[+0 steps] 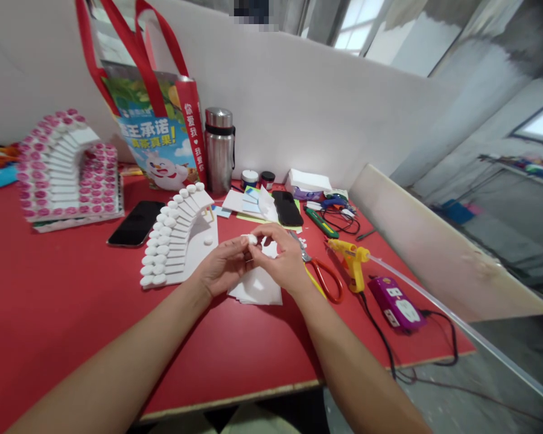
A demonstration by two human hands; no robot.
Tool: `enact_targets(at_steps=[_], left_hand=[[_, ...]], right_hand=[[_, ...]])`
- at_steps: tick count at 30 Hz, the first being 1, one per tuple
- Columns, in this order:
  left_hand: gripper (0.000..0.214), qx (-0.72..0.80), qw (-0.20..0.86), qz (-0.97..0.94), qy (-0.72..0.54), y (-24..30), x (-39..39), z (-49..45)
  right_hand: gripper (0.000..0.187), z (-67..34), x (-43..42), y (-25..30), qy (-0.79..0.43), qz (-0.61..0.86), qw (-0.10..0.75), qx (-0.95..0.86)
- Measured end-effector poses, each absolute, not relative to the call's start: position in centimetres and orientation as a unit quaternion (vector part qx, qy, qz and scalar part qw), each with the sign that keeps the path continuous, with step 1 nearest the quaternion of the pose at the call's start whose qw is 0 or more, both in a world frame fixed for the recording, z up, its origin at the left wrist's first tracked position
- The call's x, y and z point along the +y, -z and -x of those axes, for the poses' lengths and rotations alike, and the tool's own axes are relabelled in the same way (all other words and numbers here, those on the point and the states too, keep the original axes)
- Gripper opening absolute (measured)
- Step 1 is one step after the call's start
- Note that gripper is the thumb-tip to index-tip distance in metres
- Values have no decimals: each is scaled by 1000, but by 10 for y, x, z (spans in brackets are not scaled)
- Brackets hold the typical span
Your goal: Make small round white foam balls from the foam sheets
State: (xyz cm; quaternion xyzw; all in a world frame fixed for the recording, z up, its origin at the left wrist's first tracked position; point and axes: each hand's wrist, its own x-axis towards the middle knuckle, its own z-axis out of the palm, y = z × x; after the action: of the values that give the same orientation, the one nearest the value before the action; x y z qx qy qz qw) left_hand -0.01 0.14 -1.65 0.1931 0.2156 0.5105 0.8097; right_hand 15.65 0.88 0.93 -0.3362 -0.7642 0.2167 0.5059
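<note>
One white pad (251, 239) sits clamped in the fingers of my left hand (226, 260) and right hand (281, 256); I judge it's being shaped; next calls for even pressure.

Between my left hand (226, 265) and my right hand (284, 258) I pinch a small white piece (252, 239). Below my hands, white sheets (257, 288) lie on the red surface (235, 361). Left of my left hand stands a white stepped model (194, 241) edged with white discs (161, 249). Right of my right hand lie a red-handled tool (317, 264), a yellow glue gun (355, 259) and, farthest, a purple box (396, 304).
</note>
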Motion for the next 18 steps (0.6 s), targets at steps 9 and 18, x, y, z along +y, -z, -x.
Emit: enact_targets(at_steps=[9,18], left_hand=[[6,222,816,-131,-518,8,1,-2],[5,232,818,-137,-509,8,1,2]], right_hand=[[10,-156,7,-13,-245,345,513,-747],[14,-158,10,-11,-266,310,508,-758]])
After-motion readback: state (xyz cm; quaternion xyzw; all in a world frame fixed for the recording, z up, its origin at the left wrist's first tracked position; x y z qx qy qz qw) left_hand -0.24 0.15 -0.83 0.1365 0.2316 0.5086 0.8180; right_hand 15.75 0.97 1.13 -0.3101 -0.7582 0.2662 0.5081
